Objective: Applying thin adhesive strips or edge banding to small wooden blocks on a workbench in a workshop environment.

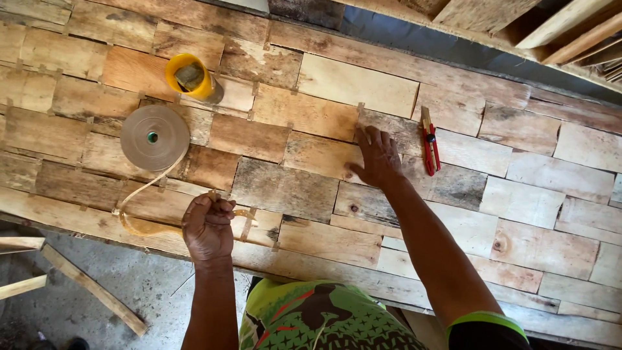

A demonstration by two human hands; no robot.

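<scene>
Now: left hand (pixel 207 223) fingers pinch tape strip (pixel 139 194) | right hand (pixel 378 157) fingers spread on veneer (pixel 324 155) | cutter (pixel 430 144) beside

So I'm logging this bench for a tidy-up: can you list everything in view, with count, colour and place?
veneer sheet: one, patchwork of tan and grey-brown pieces, covering the bench
tape roll: one, brown, lying flat at left
tape strip: one, tan, looping from the roll to the left hand
yellow cup: one, yellow, above the roll
utility knife: one, red, right of the right hand
wood offcuts: a few, pale, on the floor at lower left
left hand: closed on the tape strip
right hand: flat on the veneer sheet
</scene>
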